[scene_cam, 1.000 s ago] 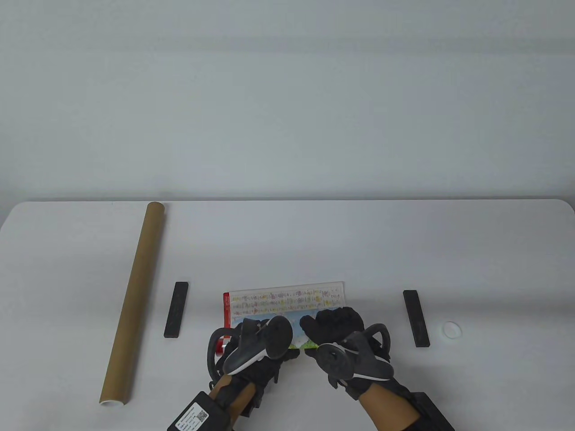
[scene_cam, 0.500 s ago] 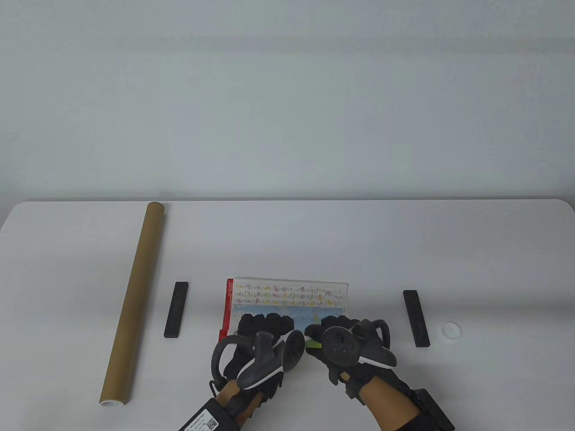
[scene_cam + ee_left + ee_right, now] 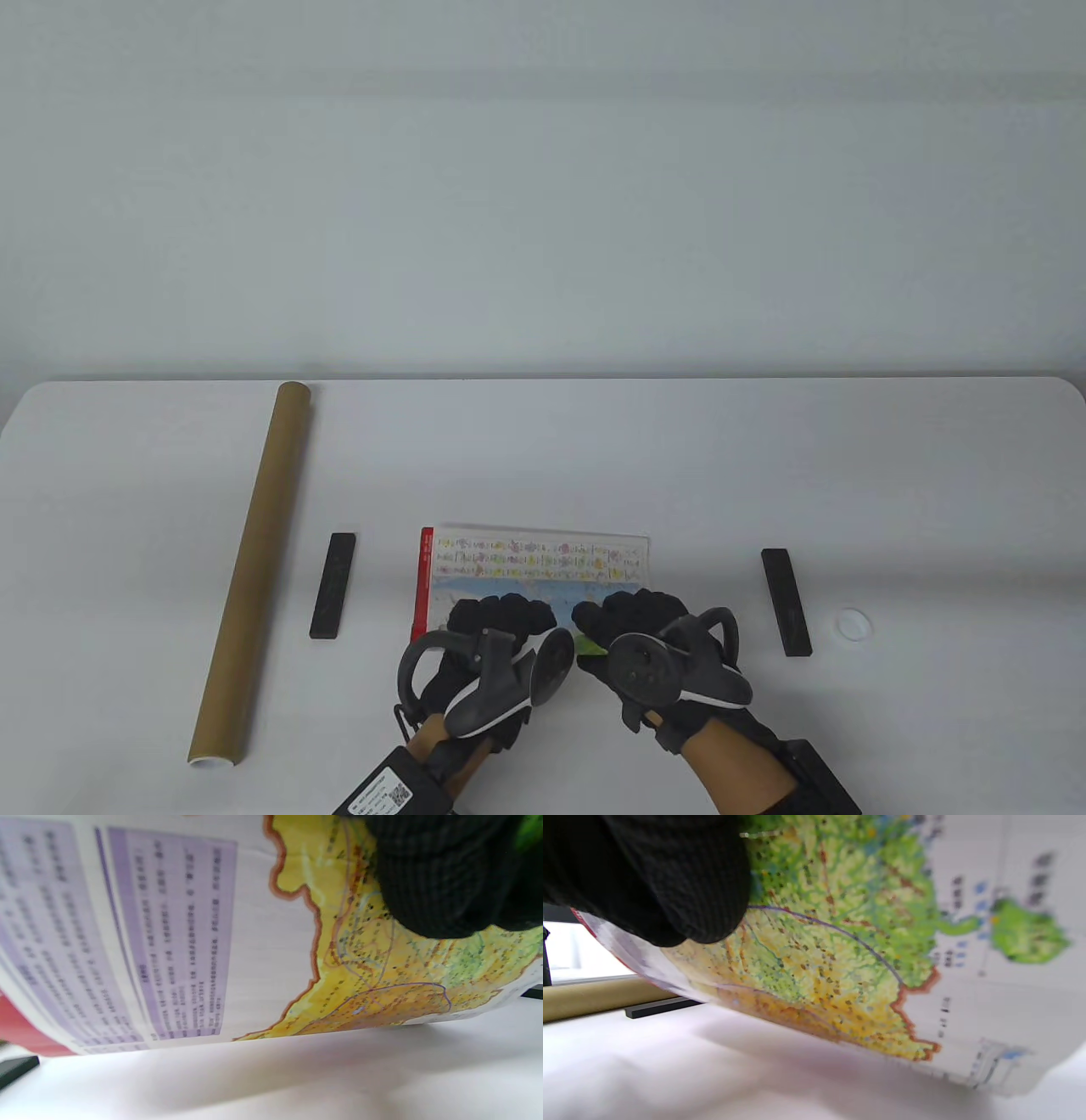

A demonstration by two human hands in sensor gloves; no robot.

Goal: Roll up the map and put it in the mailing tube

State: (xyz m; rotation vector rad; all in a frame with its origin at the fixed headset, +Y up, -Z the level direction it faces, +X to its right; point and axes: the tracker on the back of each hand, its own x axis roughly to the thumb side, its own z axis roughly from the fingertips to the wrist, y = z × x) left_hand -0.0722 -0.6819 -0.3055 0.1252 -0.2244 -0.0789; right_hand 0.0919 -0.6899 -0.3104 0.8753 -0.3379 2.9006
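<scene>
The left hand (image 3: 496, 632) and the right hand (image 3: 632, 620) are lying side by side on the near part of the map (image 3: 534, 564), fingers curled over the paper. Each grip is pressing on the map; whether the fingers are closing fully around a rolled edge cannot be told from the table view. In the left wrist view, a gloved fingertip (image 3: 441, 882) is resting on the printed yellow area of the map (image 3: 263, 942), and the near edge of the sheet is curving up off the desk (image 3: 297, 1077). In the right wrist view, a gloved finger (image 3: 653, 878) is bearing on the green and yellow print of the map (image 3: 861, 942), and this edge is likewise lifting clear of the desk (image 3: 670, 1069).

The far part of the map is lying flat, showing a red strip along its left edge and rows of small coloured print at the top.

A black bar (image 3: 333, 586) is lying on the desk (image 3: 543, 458) just left of the map, and a second black bar (image 3: 786, 601) is lying to the right of it. A small white cap (image 3: 852, 624) is sitting beside the right-hand bar.

The brown mailing tube (image 3: 250, 569) is lying well apart at the left side of the desk, running from far to near, with its near end showing a white rim.
</scene>
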